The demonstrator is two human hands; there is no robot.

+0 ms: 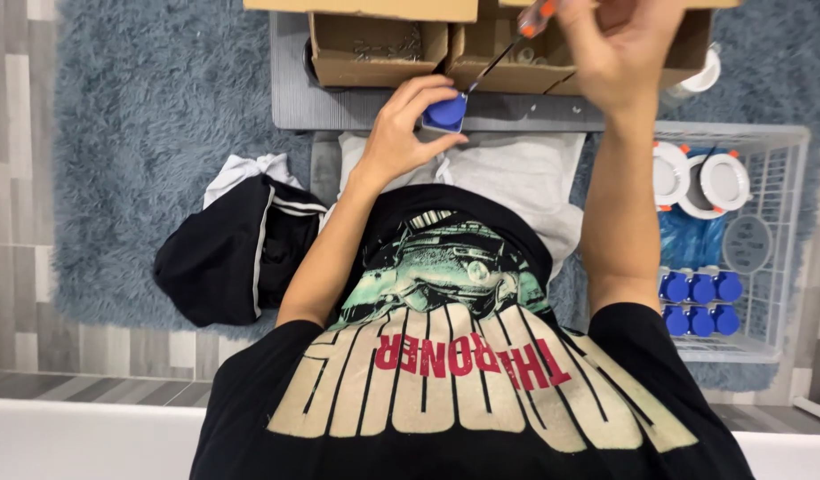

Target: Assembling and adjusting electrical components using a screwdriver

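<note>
Left hand – pinches blue cap | right hand – grips screwdriver, tip on cap | cardboard boxes just beyond cap

Small blue square part: upright, pinched in fingers, at 12 o'clock of frame. Screwdriver: orange-clear handle, thin dark shaft slanting from 1 o'clock, tip on part's top edge.

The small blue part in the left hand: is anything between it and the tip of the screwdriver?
Nothing visible. The left hand pinches the small blue part, and the screwdriver held by the right hand already reaches its upper edge with its tip.
</note>
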